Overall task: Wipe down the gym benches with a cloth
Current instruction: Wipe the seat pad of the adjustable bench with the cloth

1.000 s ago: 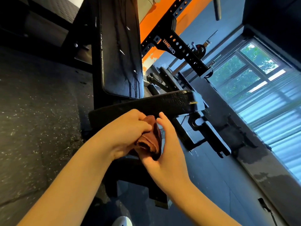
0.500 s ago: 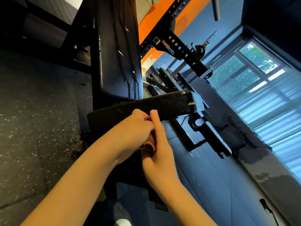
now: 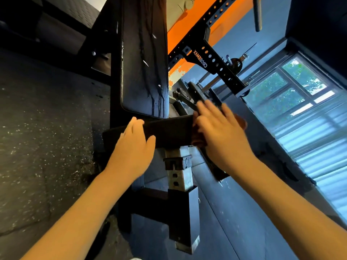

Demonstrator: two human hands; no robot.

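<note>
Cloth [image 3: 242, 122] was pressed against the bench's [image 3: 169, 130] right end by the right grip's [image 3: 221, 136] spread fingers, for wiping; left grip [image 3: 131, 147] rested loosely open, seemingly bracing the left edge.

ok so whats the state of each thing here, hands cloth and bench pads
left hand: flat, resting on the seat pad
right hand: blurred, pressing the cloth on the pad's right end
cloth: mostly covered by the right hand
back pad: raised, wet streaks running down
seat pad: dark, wetness unclear
</note>
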